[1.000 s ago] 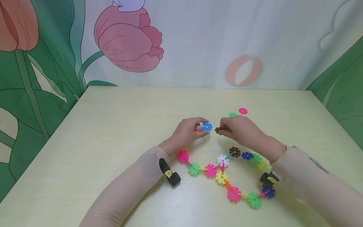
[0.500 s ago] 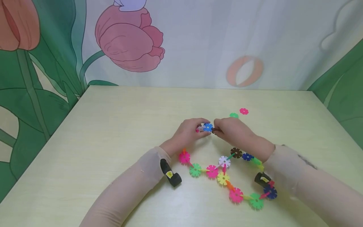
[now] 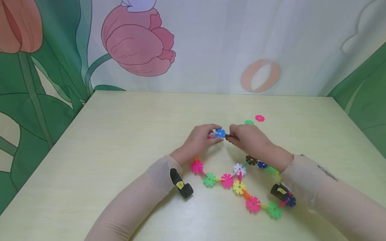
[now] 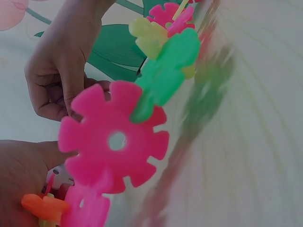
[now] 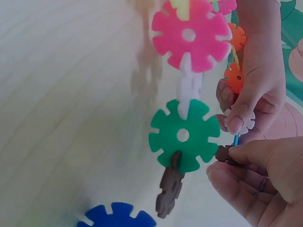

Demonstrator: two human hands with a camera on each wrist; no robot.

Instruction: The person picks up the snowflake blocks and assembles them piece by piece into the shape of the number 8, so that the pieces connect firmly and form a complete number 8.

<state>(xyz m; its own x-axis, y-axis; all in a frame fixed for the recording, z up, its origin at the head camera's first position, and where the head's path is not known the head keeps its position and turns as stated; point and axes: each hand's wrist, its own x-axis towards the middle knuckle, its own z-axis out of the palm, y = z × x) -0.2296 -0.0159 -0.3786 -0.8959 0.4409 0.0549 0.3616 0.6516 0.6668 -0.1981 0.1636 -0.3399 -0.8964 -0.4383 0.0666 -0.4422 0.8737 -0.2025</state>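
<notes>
My left hand (image 3: 201,138) holds the end of a chain of notched, flower-shaped plastic discs. Its thumb and fingers pinch a white disc (image 5: 240,121) in the right wrist view, and a blue disc (image 3: 220,133) sticks out beyond the fingertips. Facing it, my right hand (image 3: 252,140) pinches a brown disc (image 3: 228,137) between thumb and index finger. Brown and blue meet edge to edge; whether they are slotted together I cannot tell. Close to the left wrist camera hangs a pink disc (image 4: 115,137) linked to a green disc (image 4: 168,71).
The linked chain, with a yellow disc (image 3: 239,187) and a lower green disc (image 3: 274,210), loops over the table (image 3: 135,134) below both hands. A loose pink disc (image 3: 260,118) and a light green disc (image 3: 249,122) lie beyond my right hand. A patterned curtain (image 3: 208,47) hangs behind.
My right hand has moved left, bringing the brown disc from apart up to the blue one. My left hand has barely moved. The chain's lower part has shifted slightly right.
</notes>
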